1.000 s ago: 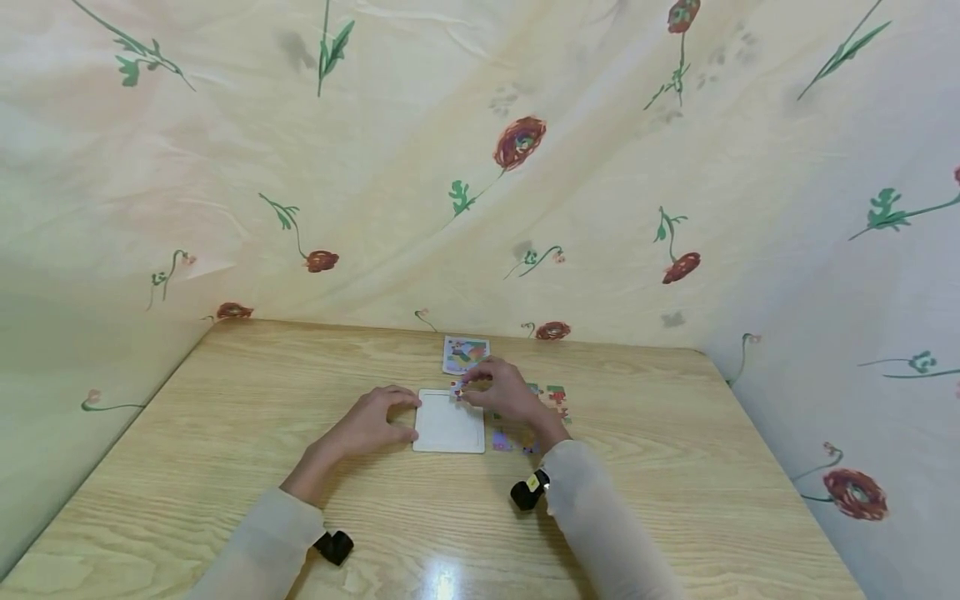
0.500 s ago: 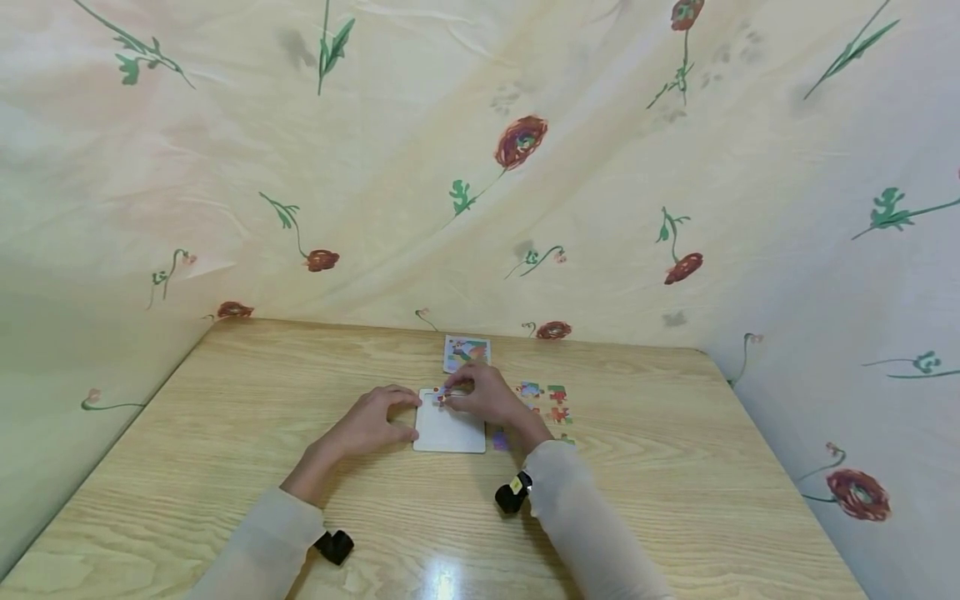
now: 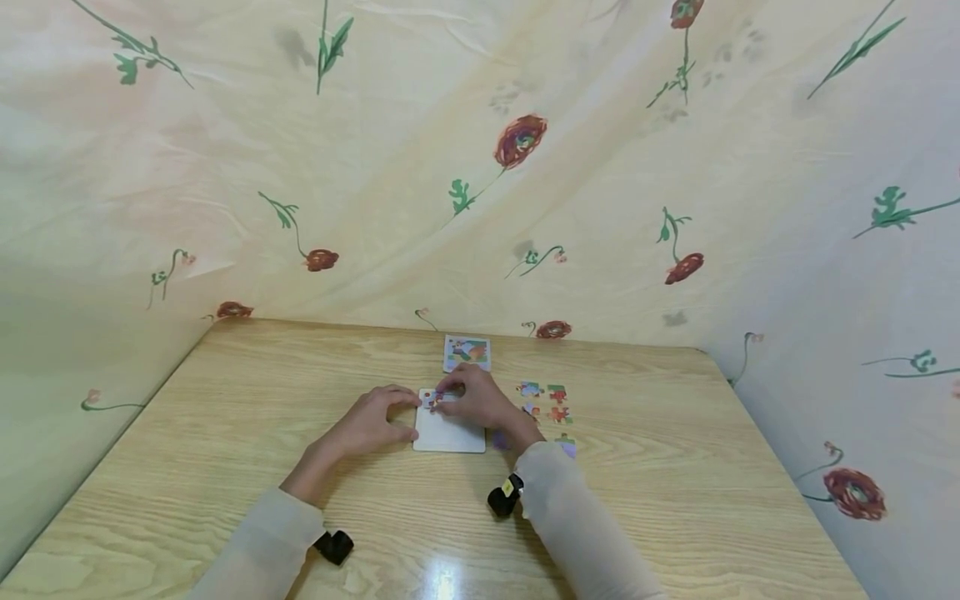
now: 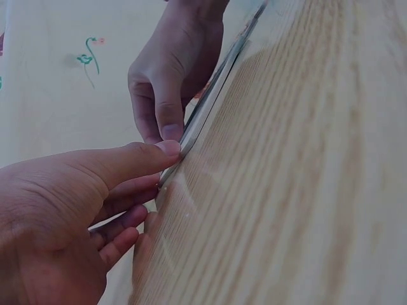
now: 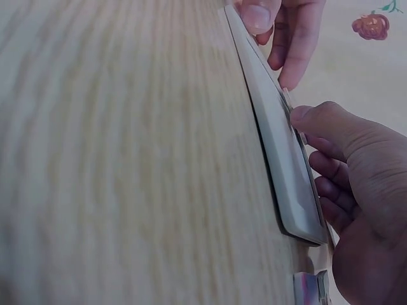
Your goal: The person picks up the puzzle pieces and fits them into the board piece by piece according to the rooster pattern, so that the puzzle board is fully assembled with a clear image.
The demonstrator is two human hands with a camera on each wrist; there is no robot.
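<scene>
A shallow white puzzle tray [image 3: 450, 435] lies flat on the wooden table, mid-view in the head view. My left hand [image 3: 372, 421] holds its left edge, fingers near the far corner and thumb near the close one. Over the far-left corner, my right hand [image 3: 480, 398] pinches a small colourful jigsaw piece [image 3: 433, 401] between thumb and fingers. In the right wrist view the tray [image 5: 280, 159] is seen nearly edge-on, with the right thumb at its rim. Whether the piece lies flat in the tray cannot be made out.
Several loose jigsaw pieces [image 3: 559, 414] lie right of the tray, some hidden by the right hand and wrist. Behind the tray is a small picture card [image 3: 468, 352]. A flowered cloth [image 3: 375, 208] hangs along the table's back and sides.
My right hand has moved left across the tray, bringing the jigsaw piece from the tray's far-right part to its far-left corner. The left hand has stayed at the tray's edge.
</scene>
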